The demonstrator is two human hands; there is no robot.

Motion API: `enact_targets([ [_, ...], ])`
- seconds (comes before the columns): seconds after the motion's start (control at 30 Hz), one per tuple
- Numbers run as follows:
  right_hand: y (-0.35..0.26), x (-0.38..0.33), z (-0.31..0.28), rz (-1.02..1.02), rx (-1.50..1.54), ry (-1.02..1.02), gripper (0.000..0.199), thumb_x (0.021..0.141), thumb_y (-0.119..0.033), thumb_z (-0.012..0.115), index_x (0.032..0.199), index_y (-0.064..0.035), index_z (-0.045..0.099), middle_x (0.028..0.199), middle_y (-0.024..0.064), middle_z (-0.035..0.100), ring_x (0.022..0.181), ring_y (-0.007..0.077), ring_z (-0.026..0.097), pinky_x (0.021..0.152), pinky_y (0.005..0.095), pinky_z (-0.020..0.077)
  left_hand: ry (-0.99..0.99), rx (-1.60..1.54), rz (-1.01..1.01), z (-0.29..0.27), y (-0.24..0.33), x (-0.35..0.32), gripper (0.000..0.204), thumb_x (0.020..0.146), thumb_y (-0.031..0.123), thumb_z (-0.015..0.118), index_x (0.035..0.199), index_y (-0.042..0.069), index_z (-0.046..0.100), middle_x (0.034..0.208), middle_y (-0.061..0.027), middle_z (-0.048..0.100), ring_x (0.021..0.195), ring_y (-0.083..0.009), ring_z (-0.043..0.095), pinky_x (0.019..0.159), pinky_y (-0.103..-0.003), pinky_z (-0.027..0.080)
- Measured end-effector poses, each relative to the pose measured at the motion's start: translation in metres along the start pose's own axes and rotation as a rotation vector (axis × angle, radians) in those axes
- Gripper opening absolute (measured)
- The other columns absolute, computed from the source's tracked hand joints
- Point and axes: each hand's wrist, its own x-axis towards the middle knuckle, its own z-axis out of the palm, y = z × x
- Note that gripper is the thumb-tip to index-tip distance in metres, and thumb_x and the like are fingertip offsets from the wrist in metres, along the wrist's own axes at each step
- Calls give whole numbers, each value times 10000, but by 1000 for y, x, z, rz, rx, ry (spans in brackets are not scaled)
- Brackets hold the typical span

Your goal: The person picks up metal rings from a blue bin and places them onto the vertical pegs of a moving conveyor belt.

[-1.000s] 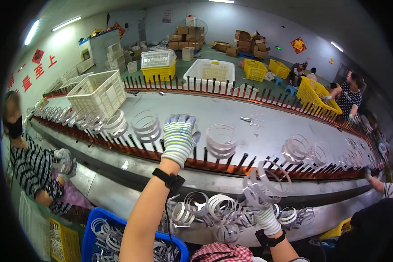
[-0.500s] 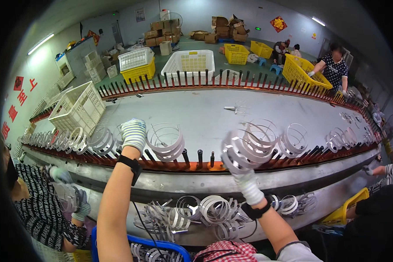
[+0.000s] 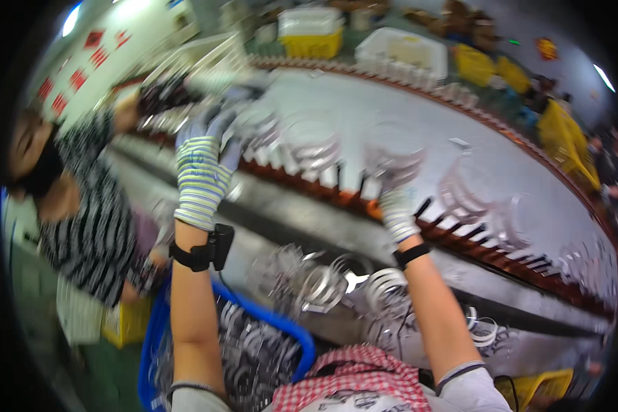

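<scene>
Hands (image 3: 200, 175) (image 3: 393, 206) seemingly stayed at the peg rail (image 3: 460, 237), view now tilted.

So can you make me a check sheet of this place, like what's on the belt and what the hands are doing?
Surface: long grey belt, edged with rows of dark pegs; picture blurred.
Job's things: clear ring-shaped coils hung along the pegs; more coils in a pile below.
Clutter: blue bin of coils, yellow crates, white crate.
Hands: left hand and right hand, both gloved, at the peg row; grip cannot be told.
Cables: thin wire from the left wrist strap.
Surroundings: person in a striped top at left; other workers far right.
</scene>
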Motion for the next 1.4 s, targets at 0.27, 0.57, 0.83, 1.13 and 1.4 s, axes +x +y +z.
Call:
enact_targets([
  [0.27, -27, 31, 14, -152, 15, 619, 199, 843, -172, 457, 931, -78, 608, 818, 147, 619, 728, 279, 590, 597, 406, 419, -412, -649, -1032, -81, -23, -280, 255, 809, 63, 578, 1058, 13, 590, 938, -39, 617, 871, -123, 560, 810, -251, 446],
  [0.57, -61, -57, -9, -302, 911, 307, 804, 801, -455, 587, 1336, 55, 270, 1316, 284, 386, 1237, 358, 383, 1012, 356, 315, -977, 68, -755, -91, 109, -380, 552, 637, 319, 725, 1083, 57, 532, 1015, -178, 573, 894, -335, 581, 772, -422, 461],
  [0.83, -31, -247, -20, -538, 1227, -312, 664, 851, -413, 544, 1339, -20, 325, 1302, 219, 423, 1234, 302, 381, 1010, 375, 311, -1079, 200, -538, -78, 139, -409, 202, 718, 284, 596, 710, 93, 662, 663, -137, 629, 611, -295, 630, 502, -399, 469],
  [1.13, 54, -316, 4, -501, 1121, 8, 443, 892, -248, 532, 1260, -29, 417, 1040, 118, 540, 893, 182, 543, 773, 303, 456, -458, 33, -463, -138, 127, -333, 174, 775, 182, 566, 683, 36, 591, 608, -167, 566, 537, -330, 548, 523, -423, 422],
  [1.4, 82, -357, -32, -746, 736, 194, 698, 705, -232, 648, 1308, -28, 361, 1299, 198, 396, 1233, 376, 342, 1046, 464, 242, -469, -771, -598, -150, 266, -194, 158, 773, 115, 522, 664, 12, 569, 532, -119, 539, 465, -221, 528, 461, -323, 399],
])
